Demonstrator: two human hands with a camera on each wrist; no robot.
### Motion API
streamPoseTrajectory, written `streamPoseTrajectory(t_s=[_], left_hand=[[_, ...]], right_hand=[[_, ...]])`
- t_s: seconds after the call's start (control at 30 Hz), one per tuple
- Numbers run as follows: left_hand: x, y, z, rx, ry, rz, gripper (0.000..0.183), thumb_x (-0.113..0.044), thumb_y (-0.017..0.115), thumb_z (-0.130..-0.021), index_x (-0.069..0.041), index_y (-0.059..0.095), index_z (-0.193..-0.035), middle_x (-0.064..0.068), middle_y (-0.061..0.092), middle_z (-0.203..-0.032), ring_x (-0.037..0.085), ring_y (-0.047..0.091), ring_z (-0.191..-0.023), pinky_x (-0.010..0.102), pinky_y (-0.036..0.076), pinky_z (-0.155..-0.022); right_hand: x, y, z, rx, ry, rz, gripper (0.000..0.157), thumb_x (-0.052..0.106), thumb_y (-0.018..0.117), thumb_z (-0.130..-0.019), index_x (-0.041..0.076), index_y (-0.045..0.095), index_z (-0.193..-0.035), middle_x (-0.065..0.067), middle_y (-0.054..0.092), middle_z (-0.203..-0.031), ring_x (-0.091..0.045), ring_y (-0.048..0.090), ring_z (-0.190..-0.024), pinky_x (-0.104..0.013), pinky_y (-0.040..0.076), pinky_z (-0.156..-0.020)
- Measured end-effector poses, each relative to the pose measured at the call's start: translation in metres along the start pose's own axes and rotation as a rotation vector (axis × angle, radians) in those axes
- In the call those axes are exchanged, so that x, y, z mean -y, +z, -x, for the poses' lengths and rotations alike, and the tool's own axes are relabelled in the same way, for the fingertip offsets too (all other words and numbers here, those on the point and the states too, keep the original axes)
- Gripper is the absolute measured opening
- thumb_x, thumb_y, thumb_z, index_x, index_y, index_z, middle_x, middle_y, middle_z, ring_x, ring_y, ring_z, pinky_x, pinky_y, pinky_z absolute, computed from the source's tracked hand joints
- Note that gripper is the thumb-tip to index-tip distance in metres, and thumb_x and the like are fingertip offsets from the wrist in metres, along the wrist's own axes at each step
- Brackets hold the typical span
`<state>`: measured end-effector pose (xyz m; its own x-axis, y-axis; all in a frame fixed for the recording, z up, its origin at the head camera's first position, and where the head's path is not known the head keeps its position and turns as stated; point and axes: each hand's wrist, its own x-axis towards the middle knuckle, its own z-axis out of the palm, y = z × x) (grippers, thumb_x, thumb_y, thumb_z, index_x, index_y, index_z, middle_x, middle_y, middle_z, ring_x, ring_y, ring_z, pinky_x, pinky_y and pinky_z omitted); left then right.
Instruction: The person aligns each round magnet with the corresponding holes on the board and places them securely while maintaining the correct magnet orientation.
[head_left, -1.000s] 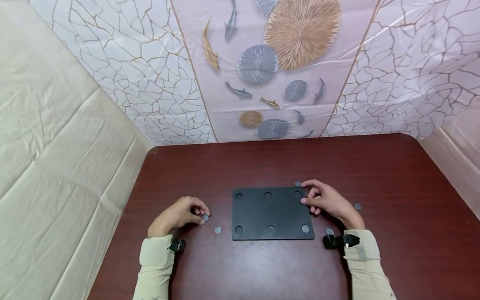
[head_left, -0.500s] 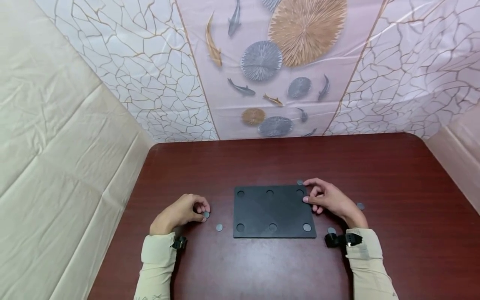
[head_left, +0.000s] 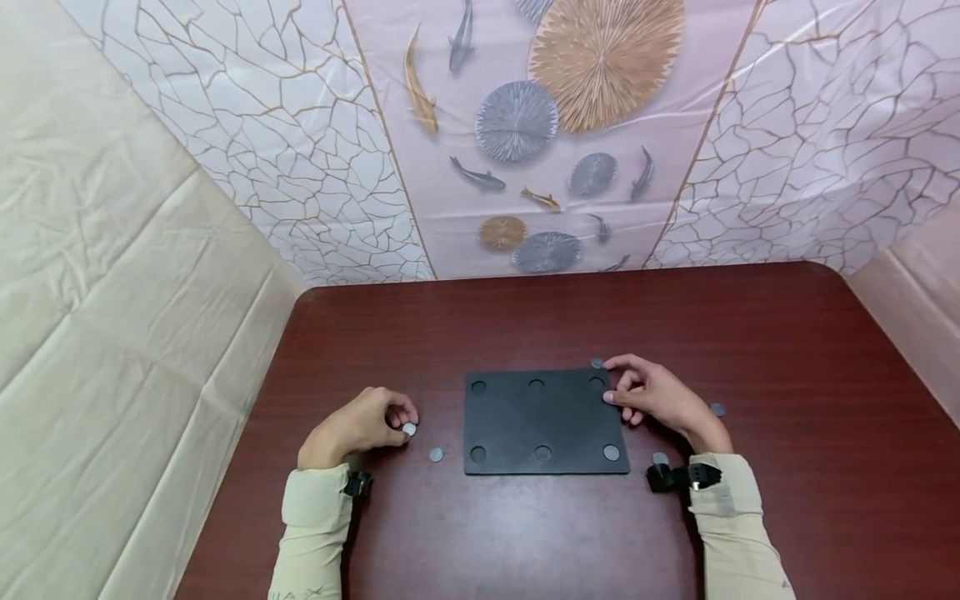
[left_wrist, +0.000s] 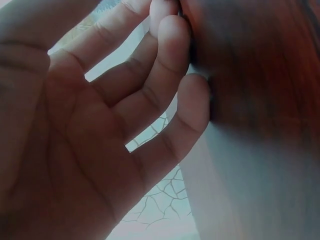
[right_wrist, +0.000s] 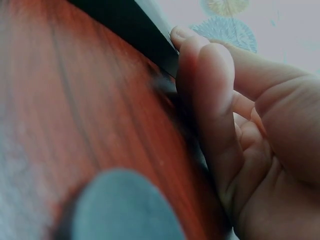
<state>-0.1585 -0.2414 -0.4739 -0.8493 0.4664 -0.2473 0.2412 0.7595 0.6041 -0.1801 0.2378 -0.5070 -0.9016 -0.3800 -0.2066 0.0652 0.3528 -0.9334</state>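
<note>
My left hand (head_left: pixel 363 423) pinches a small silver coin (head_left: pixel 409 429) between thumb and fingertips, left of a black board (head_left: pixel 542 421). In the left wrist view the other fingers (left_wrist: pixel 172 50) bend with their tips at the tabletop, and the coin is hidden. My right hand (head_left: pixel 656 398) rests at the board's right edge, thumb tip on that edge. Its index fingertip is right at another coin (head_left: pixel 597 363) by the far right corner. The board has several round recesses; a coin (head_left: pixel 611 452) lies in the near right one.
A loose coin (head_left: pixel 437 455) lies between my left hand and the board. Two more lie on the right: one coin (head_left: pixel 717 409) beyond the right wrist and one coin (head_left: pixel 660 458) beside the wrist strap. The reddish-brown table (head_left: pixel 525 533) meets patterned cloth behind.
The coin in my left fingers has tilted and now shows a brighter face. My right hand and the board keep their places; the head view shifts slightly.
</note>
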Motion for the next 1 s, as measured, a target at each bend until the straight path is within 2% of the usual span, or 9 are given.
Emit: streamPoseTrajectory(t_s=[0.23,0.57,0.8,1.0], left_hand=[[0.001,0.001,-0.001,0.004,0.021,0.020,0.020,0.001,0.081,-0.086,-0.013,0.076,-0.098,-0.003,0.068,-0.090,0.011,0.061,-0.084,0.028,0.055,-0.076],[-0.005,-0.003,-0.002,-0.010,0.045,0.021,0.019,-0.001,0.079,-0.090,-0.015,0.077,-0.102,-0.006,0.070,-0.094,0.010,0.064,-0.086,0.027,0.056,-0.079],[-0.006,-0.002,-0.006,-0.028,0.093,0.022,0.022,0.004,0.075,-0.089,-0.011,0.078,-0.105,-0.004,0.071,-0.093,0.009,0.062,-0.083,0.026,0.054,-0.074],[-0.010,0.000,-0.004,-0.028,0.105,0.032,0.023,0.004,0.074,-0.089,-0.008,0.077,-0.110,-0.002,0.068,-0.091,0.011,0.062,-0.083,0.026,0.053,-0.073]], right_hand=[[-0.001,0.000,0.003,0.004,0.002,-0.011,0.058,0.007,0.075,-0.099,-0.005,0.046,-0.147,-0.016,0.064,-0.084,-0.020,0.065,-0.062,-0.035,0.060,-0.058],[0.001,0.001,0.001,-0.007,-0.001,-0.003,0.058,0.008,0.075,-0.099,-0.004,0.047,-0.147,-0.016,0.064,-0.084,-0.020,0.065,-0.062,-0.035,0.060,-0.058],[-0.002,-0.001,-0.001,-0.004,-0.006,0.005,0.056,0.007,0.075,-0.099,-0.005,0.047,-0.146,-0.016,0.065,-0.084,-0.018,0.066,-0.062,-0.035,0.060,-0.058],[-0.001,0.001,0.000,-0.006,-0.004,0.003,0.056,0.008,0.075,-0.098,-0.005,0.048,-0.146,-0.016,0.064,-0.084,-0.019,0.066,-0.062,-0.036,0.060,-0.057]])
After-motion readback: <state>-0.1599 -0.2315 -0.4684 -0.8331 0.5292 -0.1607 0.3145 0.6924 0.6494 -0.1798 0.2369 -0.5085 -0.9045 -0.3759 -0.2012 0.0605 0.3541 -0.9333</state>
